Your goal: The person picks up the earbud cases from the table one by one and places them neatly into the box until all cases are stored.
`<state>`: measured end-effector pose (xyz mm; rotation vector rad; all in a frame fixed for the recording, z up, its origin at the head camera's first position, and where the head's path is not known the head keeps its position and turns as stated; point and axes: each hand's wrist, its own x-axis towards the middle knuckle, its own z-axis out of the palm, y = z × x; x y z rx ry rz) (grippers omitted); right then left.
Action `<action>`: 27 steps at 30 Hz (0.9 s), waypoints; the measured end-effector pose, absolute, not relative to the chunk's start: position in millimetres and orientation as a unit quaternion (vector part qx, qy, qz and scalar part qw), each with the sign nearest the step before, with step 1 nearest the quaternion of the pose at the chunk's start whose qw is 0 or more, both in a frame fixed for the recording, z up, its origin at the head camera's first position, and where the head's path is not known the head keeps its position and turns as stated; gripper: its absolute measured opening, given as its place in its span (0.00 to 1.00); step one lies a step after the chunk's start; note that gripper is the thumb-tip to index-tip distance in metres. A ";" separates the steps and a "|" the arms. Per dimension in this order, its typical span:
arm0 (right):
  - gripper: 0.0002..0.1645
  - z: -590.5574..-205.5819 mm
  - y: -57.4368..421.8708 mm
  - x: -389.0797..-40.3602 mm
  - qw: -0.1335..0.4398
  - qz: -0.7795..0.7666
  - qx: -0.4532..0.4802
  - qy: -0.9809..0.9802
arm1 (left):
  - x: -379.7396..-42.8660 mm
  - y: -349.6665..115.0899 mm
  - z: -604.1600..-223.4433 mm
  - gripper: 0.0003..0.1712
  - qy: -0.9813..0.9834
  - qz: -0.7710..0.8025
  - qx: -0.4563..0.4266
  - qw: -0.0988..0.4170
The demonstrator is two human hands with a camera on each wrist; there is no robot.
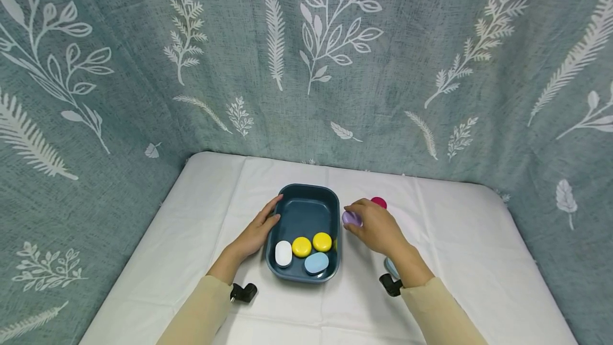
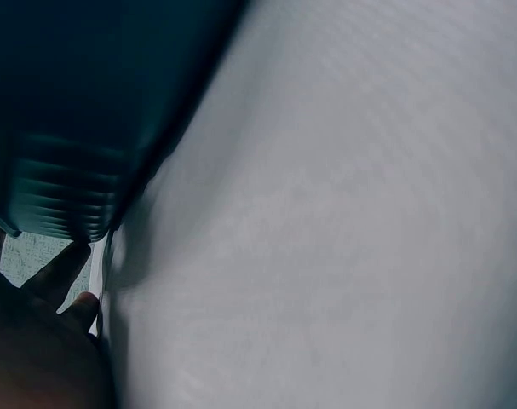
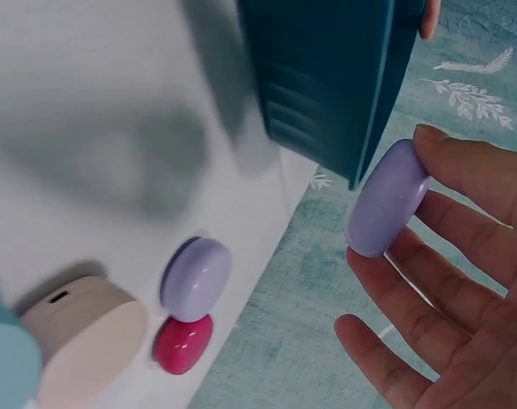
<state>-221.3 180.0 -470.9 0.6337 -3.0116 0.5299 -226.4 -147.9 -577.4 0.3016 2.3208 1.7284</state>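
Observation:
My right hand (image 1: pixel 375 226) pinches a glossy lavender rounded case (image 3: pixel 387 198) between thumb and fingers, just right of a dark blue rectangular bin (image 1: pixel 306 189). With fairly straight fingers, my left hand (image 1: pixel 253 236) rests against the bin's left side; in the left wrist view its fingers (image 2: pixel 58 277) touch the ribbed outer wall. Inside the bin's near half lie a white oblong piece (image 1: pixel 283 254), two yellow round pieces (image 1: pixel 301 247) and a light blue oval piece (image 1: pixel 316 263).
Beside the right hand on the white-covered table (image 1: pixel 210 185) are a second lavender case (image 3: pixel 198 279), a crimson piece (image 3: pixel 184 344), a beige piece with a small slot (image 3: pixel 92 341) and a light blue one (image 3: pixel 7 358). A patterned curtain (image 1: pixel 287 121) surrounds the table.

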 end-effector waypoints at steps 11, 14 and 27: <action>0.28 -459.4 156.4 -230.5 0.002 0.192 0.227 -0.955 | -226.6 -146.8 -576.9 0.30 0.788 0.595 0.103 0.117; 0.27 -462.3 150.3 -233.4 0.001 0.197 0.234 -0.952 | -226.5 -146.8 -577.6 0.30 0.789 0.595 0.102 0.117; 0.26 -476.3 131.9 -240.4 -0.018 0.213 0.248 -0.945 | -226.1 -146.6 -578.0 0.30 0.786 0.598 0.097 0.119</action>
